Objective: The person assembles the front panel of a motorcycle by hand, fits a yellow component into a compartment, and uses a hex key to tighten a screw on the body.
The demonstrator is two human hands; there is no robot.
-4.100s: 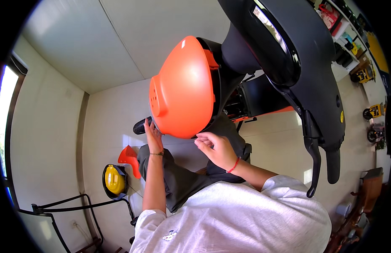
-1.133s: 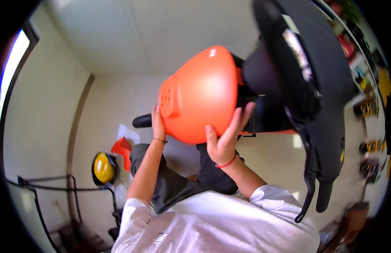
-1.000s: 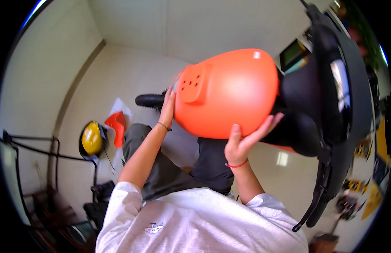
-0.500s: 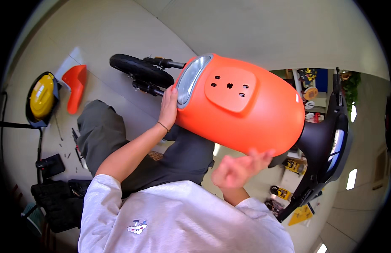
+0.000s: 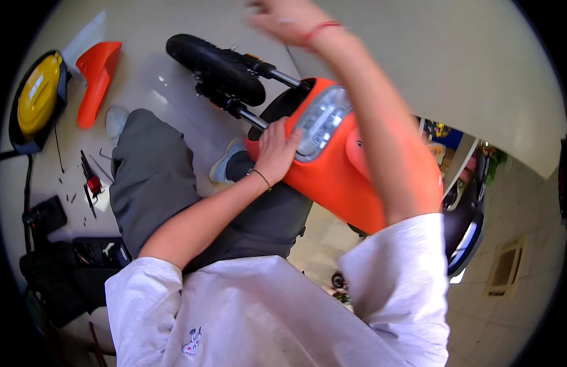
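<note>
An orange front cover of an electric scooter (image 5: 363, 196) lies tilted before me, with a clear headlight (image 5: 323, 122) set in its end. My left hand (image 5: 276, 150) rests flat on the cover beside the headlight, fingers stretched out. Past it, two fork legs (image 5: 283, 77) lead to a black front wheel (image 5: 219, 70). My right hand (image 5: 286, 18) is raised at the top edge, beyond the wheel and over the pale surface. Motion blur smears its fingers, and the frame partly cuts it off. The right forearm hides part of the cover.
On the floor at left lie an orange curved panel (image 5: 99, 82), a yellow shell in a dark surround (image 5: 39, 95), scattered tools (image 5: 91, 183) and a black tool case (image 5: 57, 281). The dark handlebar section (image 5: 467, 238) is at right, before shelves (image 5: 457, 162).
My right hand has swung from the cover's near side up past the wheel. My left hand stays on the cover by the headlight. The view has shifted, and the headlight now shows more fully.
</note>
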